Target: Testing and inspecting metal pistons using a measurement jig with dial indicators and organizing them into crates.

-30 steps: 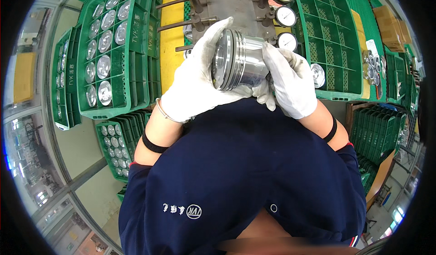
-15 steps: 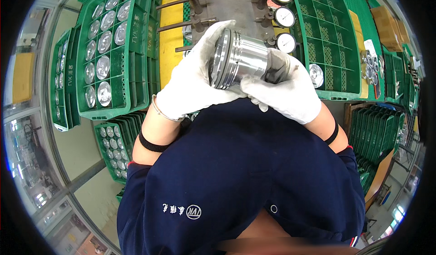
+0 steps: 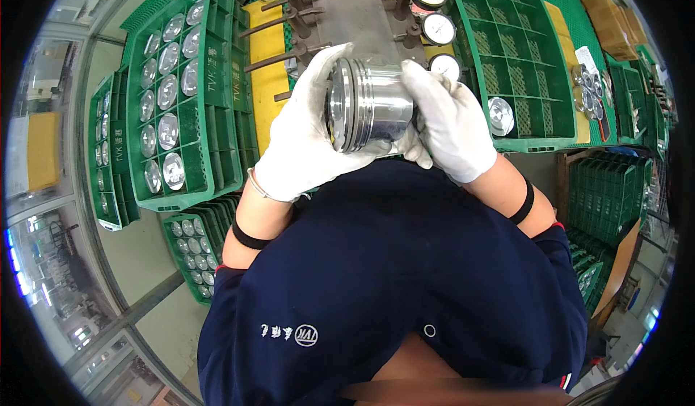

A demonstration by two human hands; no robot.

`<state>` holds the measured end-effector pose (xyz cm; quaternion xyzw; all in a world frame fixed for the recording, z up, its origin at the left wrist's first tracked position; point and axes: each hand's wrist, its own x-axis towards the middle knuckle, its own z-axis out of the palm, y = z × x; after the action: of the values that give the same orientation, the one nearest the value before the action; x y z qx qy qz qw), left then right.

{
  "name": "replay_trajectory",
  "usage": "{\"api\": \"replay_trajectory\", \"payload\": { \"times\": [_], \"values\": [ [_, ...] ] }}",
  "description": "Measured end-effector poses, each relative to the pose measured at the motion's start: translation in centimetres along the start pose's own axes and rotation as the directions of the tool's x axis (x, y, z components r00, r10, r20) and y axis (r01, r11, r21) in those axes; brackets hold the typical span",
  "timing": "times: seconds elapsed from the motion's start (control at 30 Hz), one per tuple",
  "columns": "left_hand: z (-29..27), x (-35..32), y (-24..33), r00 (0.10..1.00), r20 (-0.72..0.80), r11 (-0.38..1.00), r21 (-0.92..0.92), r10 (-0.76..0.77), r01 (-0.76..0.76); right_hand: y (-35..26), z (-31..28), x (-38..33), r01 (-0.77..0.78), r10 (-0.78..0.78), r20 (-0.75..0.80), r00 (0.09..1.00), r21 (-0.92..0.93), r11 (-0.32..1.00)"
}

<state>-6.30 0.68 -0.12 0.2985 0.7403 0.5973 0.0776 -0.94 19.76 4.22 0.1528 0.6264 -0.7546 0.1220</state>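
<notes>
A person in a dark blue work top stands at a bench, seen from above, holding a shiny metal piston [image 3: 369, 106] up in front of the chest with both hands. Both hands wear white cloth gloves. The left hand [image 3: 308, 134] is curled around the piston's crown end, thumb over the top and fingers wrapped beneath, gripping it firmly. The right hand [image 3: 449, 120] is closed over the skirt end, its fingers lying across the top and its palm against the side. The piston lies on its side between the two hands, its grooved ring band toward the left hand.

To the person's left sits a green plastic crate [image 3: 217, 145] divided into cells, with more pistons [image 3: 168, 127] standing crown-up in them. A second green divided crate [image 3: 532, 80] sits to the right, mostly bare cells, with one piston [image 3: 501, 115] in a near corner cell. Straight ahead, beyond the hands, is a grey metal gauging fixture [image 3: 355, 8] with round dial gauges [image 3: 438, 28] along its right side and dark pegs along its left.
</notes>
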Motion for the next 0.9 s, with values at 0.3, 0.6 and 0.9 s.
{"api": "replay_trajectory", "payload": {
  "times": [0.3, 0.6, 0.9],
  "values": [
    [-2.3, -0.2, 2.0, 0.915, 0.040, 0.178, -0.977, -0.402, 0.121, 1.5, -2.7, 0.5, 0.235, -0.234, -0.012, 0.972, 0.067, 0.970],
    [-3.9, 0.0, 1.7, 0.844, 0.206, -0.103, -0.979, -0.495, 0.178, 2.7, -3.1, 1.4, 0.267, -0.269, 0.084, 0.959, 0.036, 0.963],
    [-2.8, 0.0, 2.0, 0.858, -0.076, 0.557, -0.789, -0.508, 0.260, 2.7, -3.3, 1.4, 0.151, -0.156, 0.102, 0.982, 0.062, 0.987]
  ]
}}
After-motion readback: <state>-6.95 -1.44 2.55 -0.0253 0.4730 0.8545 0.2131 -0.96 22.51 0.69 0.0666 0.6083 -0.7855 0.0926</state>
